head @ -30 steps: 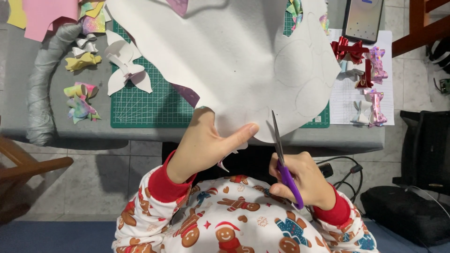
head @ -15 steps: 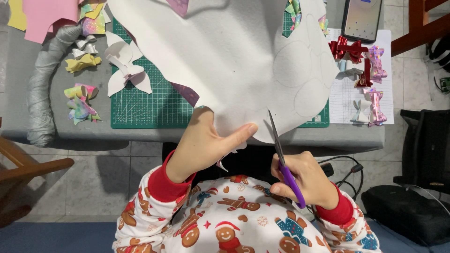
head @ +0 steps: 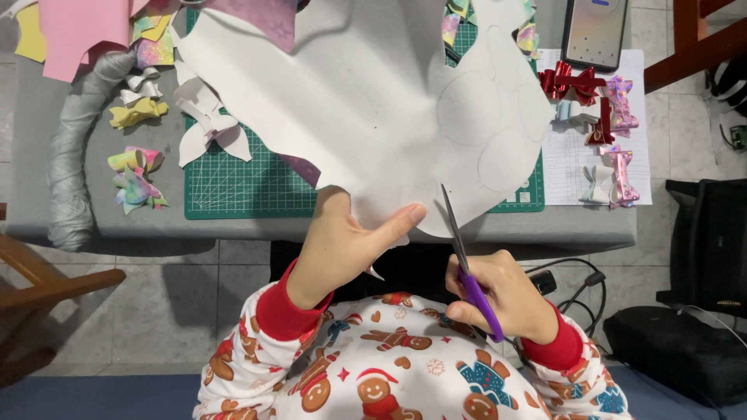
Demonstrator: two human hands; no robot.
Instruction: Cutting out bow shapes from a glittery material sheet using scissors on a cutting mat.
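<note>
Fingers of the left hand pinch the white sheet near its lower edge, above the green cutting mat. Keeping it taut there should help the purple-handled scissors, gripped by the right hand, follow what seems a faint pencilled outline.

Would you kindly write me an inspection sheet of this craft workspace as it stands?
Surface: grey table with a green cutting mat on it.
Job's things: large white sheet with pencilled outlines, held up over the mat; purple-handled scissors, blades at the sheet's lower edge.
Clutter: pastel bows at the left, red and pink bows on a lined paper at the right, pink sheets, a phone, a grey roll.
Grippers: left hand pinches the sheet's edge; right hand grips the scissors.
Cables: black cables below the table edge.
Surroundings: tiled floor, black bag, wooden chair.
</note>
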